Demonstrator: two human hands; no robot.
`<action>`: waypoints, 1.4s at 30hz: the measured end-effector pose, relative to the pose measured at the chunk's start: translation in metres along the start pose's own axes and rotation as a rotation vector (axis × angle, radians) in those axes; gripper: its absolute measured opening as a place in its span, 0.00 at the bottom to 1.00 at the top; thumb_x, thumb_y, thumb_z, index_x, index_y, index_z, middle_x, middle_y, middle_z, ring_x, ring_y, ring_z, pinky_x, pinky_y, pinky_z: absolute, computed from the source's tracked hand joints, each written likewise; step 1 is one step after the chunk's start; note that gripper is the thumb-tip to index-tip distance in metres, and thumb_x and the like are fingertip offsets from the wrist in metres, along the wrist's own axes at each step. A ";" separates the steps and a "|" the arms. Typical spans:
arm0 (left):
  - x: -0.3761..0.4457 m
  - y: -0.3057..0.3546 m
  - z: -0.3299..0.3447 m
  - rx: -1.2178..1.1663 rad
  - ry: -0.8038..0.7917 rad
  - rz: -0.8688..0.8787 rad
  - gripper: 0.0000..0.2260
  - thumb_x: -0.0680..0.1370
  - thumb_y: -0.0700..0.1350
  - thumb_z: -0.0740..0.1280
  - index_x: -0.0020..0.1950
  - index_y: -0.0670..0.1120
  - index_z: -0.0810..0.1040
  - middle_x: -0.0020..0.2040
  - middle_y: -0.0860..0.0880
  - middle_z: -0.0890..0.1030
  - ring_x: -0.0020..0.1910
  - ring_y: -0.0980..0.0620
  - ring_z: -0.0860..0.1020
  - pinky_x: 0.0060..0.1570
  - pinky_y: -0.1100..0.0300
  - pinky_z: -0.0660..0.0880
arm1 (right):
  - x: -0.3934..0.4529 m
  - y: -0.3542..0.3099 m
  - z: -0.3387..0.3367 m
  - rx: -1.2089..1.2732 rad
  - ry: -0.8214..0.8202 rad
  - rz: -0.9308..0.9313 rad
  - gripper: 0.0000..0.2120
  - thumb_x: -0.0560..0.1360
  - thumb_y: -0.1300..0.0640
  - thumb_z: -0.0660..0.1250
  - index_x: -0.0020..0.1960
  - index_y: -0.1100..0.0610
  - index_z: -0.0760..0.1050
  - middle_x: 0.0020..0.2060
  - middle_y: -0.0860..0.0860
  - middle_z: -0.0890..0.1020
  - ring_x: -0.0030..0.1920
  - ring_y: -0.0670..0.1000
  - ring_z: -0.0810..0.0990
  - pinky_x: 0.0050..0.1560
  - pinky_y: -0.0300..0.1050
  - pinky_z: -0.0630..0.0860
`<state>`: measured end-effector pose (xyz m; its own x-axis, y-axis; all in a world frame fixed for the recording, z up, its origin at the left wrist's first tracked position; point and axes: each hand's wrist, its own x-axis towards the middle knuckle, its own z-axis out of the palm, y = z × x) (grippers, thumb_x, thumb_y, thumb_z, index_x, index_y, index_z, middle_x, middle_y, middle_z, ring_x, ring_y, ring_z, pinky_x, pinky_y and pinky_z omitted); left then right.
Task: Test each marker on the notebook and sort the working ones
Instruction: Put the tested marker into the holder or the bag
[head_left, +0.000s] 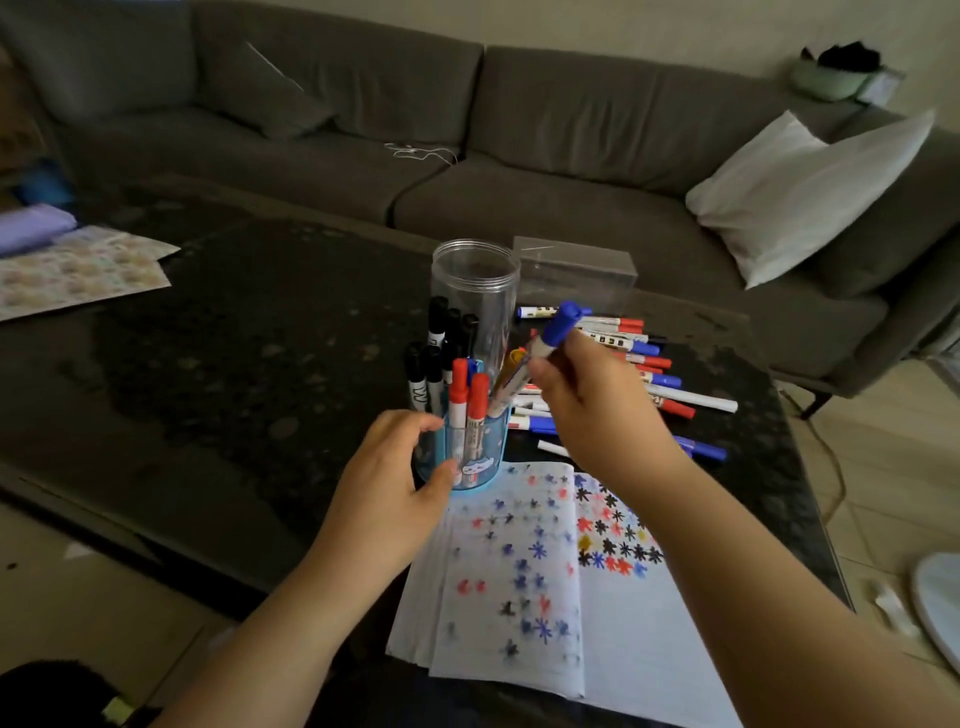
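Note:
An open notebook (524, 582) covered in red, blue and black star marks lies at the table's near edge. Just beyond it stands a blue cup (480, 467) holding red-capped and other markers. My left hand (395, 478) grips the cup's left side. My right hand (587, 410) holds a blue-capped marker (558, 327) tilted above the cup, cap end up. A clear jar (475, 291) behind the cup has black markers (431, 364) beside it. Several loose red and blue markers (649, 374) lie to the right.
A clear plastic box (576, 270) stands behind the marker pile. The dark table (234, 364) carries patterned paper (72, 270) at far left. A grey sofa (467, 156) with a white pillow (800, 192) runs behind it.

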<state>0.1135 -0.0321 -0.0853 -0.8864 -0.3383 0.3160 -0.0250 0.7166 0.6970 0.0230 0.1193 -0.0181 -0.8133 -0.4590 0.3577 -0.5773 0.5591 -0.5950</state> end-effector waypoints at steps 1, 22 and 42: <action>0.000 -0.001 0.000 0.007 0.004 0.005 0.15 0.75 0.44 0.68 0.62 0.50 0.73 0.57 0.59 0.69 0.52 0.65 0.68 0.40 0.79 0.65 | 0.003 0.001 0.005 -0.008 -0.043 0.010 0.04 0.80 0.57 0.60 0.47 0.55 0.70 0.31 0.43 0.70 0.30 0.40 0.69 0.33 0.28 0.66; 0.002 0.019 0.047 -0.080 -0.124 0.080 0.05 0.75 0.41 0.68 0.47 0.51 0.75 0.43 0.55 0.77 0.42 0.59 0.76 0.39 0.75 0.68 | -0.060 0.090 0.024 -0.145 -0.101 0.217 0.16 0.78 0.55 0.65 0.65 0.52 0.74 0.52 0.47 0.76 0.43 0.41 0.73 0.47 0.28 0.70; 0.036 0.065 0.134 -0.104 -0.212 -0.025 0.06 0.76 0.43 0.66 0.53 0.48 0.77 0.46 0.54 0.78 0.42 0.58 0.75 0.37 0.74 0.67 | -0.036 0.167 0.014 -0.415 -0.212 0.373 0.09 0.79 0.51 0.61 0.58 0.51 0.72 0.56 0.49 0.74 0.59 0.52 0.70 0.59 0.46 0.66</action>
<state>0.0176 0.0845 -0.1149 -0.9637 -0.2117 0.1629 -0.0104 0.6390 0.7691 -0.0435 0.2195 -0.1402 -0.9590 -0.2833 0.0015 -0.2701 0.9126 -0.3070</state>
